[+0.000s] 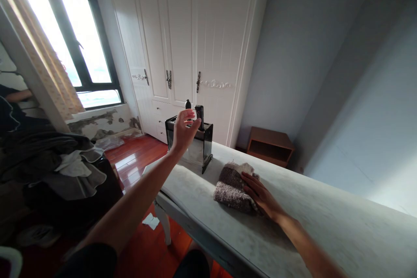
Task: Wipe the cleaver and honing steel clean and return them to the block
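Left hand (183,134): fingers curled, thumb and fingertips close around the top of a slim black upright piece (200,117); we can't tell if they pinch it or only hover there (a small pale patch shows between the fingertips, too unclear to name). That piece stands at the near right corner of a glossy black holder (207,141), which sits upright near the far left end of the table (309,208). Right hand (260,195): laid flat, fingers extended, over the right side of a folded brown-and-white cloth (230,184). We see the cloth on the tabletop, just beside the holder, apart from it. Farther out: white wardrobe (215,43) behind, low brown cabinet (270,137) past the table, dark heap of clothes (74,165) at left, window (81,30) with patterned curtain (45,39), scrap of paper (150,221) on the red floor (130,165).
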